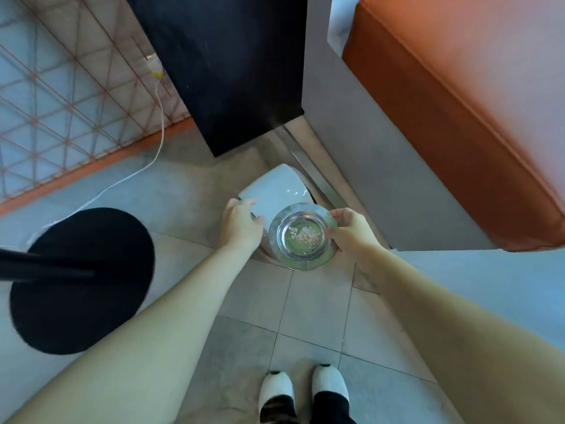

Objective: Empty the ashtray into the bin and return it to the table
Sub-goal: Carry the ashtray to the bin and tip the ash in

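A round glass ashtray [302, 235] with pale crumbs of ash in its bowl hangs level above the floor, held at its right rim by my right hand [351, 232]. Just behind and left of it stands a small white bin [276, 189] with a glossy lid. My left hand [240, 223] grips the near left edge of that lid. The bin's opening is hidden under the lid and the ashtray.
A black round table base [82, 280] with its pole stands on the tiled floor at left. A dark cabinet [229, 71] rises behind the bin, an orange cushioned seat [458, 117] to the right. A white cable [159, 117] trails across the floor. My feet [304, 390] are below.
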A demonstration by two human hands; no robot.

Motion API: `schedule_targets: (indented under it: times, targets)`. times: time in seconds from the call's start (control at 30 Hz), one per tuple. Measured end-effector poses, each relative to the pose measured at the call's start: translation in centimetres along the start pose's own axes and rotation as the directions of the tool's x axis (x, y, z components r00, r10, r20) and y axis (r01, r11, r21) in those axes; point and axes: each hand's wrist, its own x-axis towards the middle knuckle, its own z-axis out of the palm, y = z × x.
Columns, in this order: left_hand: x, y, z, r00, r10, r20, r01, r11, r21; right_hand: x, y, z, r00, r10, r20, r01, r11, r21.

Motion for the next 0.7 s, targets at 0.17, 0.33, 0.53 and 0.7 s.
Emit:
schedule_targets:
  times: [0.17, 0.33, 0.53, 0.7]
  targets:
    - [2.4, -2.6, 3.2, 0.987, -0.009, -0.161, 0.018, 0.998, 0.055, 3.7, 2.9, 0.8, 1.000, 0.029, -0.007, -0.029, 0.999, -0.044]
    - [5.0, -4.2, 5.8, 0.969, 0.024, -0.245, 0.009, 0.991, 0.133, 7.2, 4.0, 1.7, 0.999, 0.034, -0.036, -0.036, 0.997, -0.072]
    - [7.4, -5.5, 7.0, 0.956, 0.040, -0.291, 0.013, 0.984, 0.175, 10.0, 4.2, 2.9, 0.997, 0.044, -0.064, -0.053, 0.989, -0.139]
    - [8.8, -6.1, 7.2, 0.944, 0.099, -0.315, -0.054, 0.988, 0.147, 11.4, 3.2, 4.7, 0.999, 0.019, -0.038, -0.027, 0.978, -0.205]
